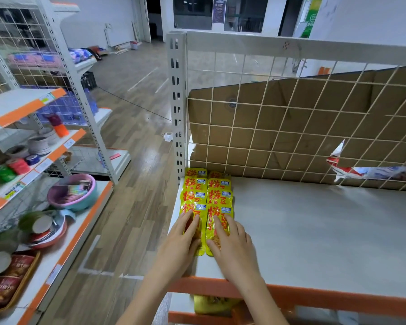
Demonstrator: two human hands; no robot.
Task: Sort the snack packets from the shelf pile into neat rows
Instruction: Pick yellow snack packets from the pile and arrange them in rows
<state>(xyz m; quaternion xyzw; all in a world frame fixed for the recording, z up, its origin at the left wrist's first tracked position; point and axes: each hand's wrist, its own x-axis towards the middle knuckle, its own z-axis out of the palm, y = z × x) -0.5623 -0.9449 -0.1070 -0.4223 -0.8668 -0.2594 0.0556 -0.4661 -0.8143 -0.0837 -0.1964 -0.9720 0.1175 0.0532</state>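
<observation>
Yellow snack packets [208, 195] lie in two overlapping rows at the left end of the white shelf [314, 231], running back to the wire grid [291, 118]. Left hand [181, 247] flat, fingers straight, pressing the nearest packet of the left row. Right hand [232, 247] likewise flat on the nearest packet of the right row. Both hands side by side, apart.

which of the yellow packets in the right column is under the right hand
The frontmost packet in the right column, nearest the shelf's orange edge. The right hand rests on it; the packets behind it lie uncovered.
</observation>
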